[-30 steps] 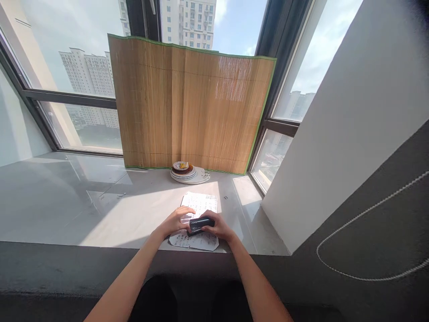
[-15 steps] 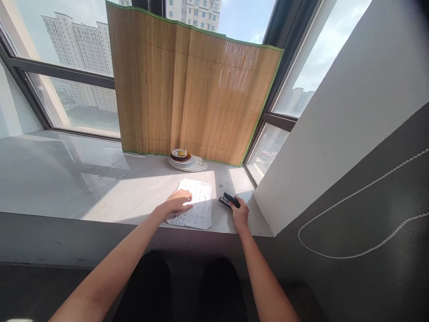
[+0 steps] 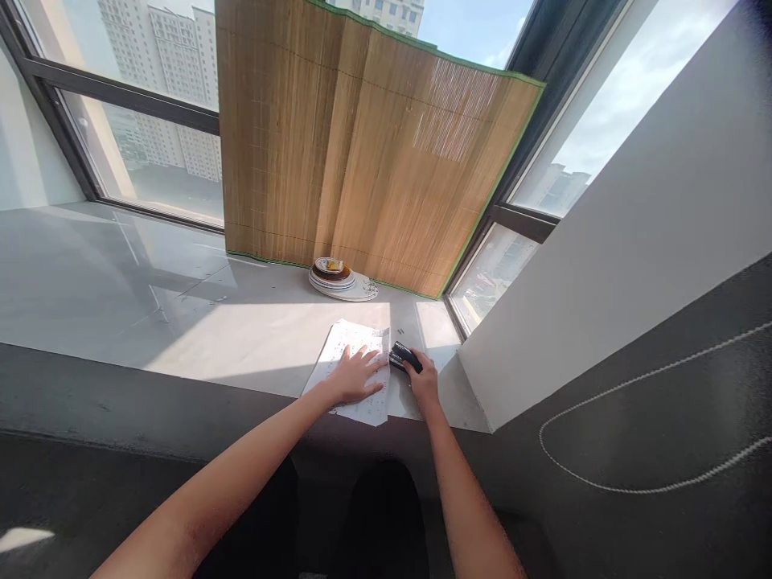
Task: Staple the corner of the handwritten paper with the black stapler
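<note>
Fingers (image 3: 375, 367) of the left hand (image 3: 350, 379) are spread well apart and lie flat on the paper (image 3: 348, 334); they do not grasp anything, they only rest on its right half. The thumb points toward the right edge of the paper. On the other side, the right hand (image 3: 425, 384) is closed around the rear part of a black stapler (image 3: 405, 355), which it holds from the right.

This stapler is on the right of the paper, with its front end at the right edge of it. Whether the edge lies inside the mouth of the stapler, I cannot tell. The paper is white, with dark writing, and it lies on the grey sill (image 3: 265, 334). Its lower corner reaches over the front edge of the sill. The upper part of the paper lies in sunlight.

Just beyond the stapler there are two small dark marks (image 3: 400, 330) on the sill, too small to name with certainty. Farther back stands a stack of plates (image 3: 331, 283), one of them brown, with a small dish (image 3: 329, 264) on the top. Behind the plates, a bamboo mat (image 3: 367, 153) with green border stands upright before the window (image 3: 150, 157). At the far right, a pale cord (image 3: 546, 441) hangs in a loop.
</note>
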Demonstrator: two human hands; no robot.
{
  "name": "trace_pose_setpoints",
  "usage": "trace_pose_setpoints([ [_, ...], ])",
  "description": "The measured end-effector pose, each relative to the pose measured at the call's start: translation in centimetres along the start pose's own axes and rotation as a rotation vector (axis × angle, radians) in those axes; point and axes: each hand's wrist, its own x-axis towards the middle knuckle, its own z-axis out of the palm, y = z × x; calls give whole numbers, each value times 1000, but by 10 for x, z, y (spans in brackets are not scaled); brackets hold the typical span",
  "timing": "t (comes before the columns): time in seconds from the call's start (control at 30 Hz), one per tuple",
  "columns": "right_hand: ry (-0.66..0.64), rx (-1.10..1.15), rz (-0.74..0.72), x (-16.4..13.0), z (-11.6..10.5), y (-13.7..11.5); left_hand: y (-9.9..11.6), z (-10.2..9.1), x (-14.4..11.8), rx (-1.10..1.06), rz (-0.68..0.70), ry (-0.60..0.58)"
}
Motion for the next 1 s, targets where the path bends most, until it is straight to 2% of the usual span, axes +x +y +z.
trace_pose_setpoints([
  [0.2,14,-61,-27,-2,-1,-3,6,-6,-1,-33,29,-55],
  [0.4,12,-73,-47,-2,-3,-2,3,1,5,-11,21,-71],
  [0.7,-17,-130,-52,-2,-3,-9,5,-1,7,-24,37,-21],
  [0.9,-79,-334,-168,-2,4,-18,11,3,2,-40,50,35],
  [1.0,-109,-348,-199,9,8,-17,12,4,1,-42,59,54],
])
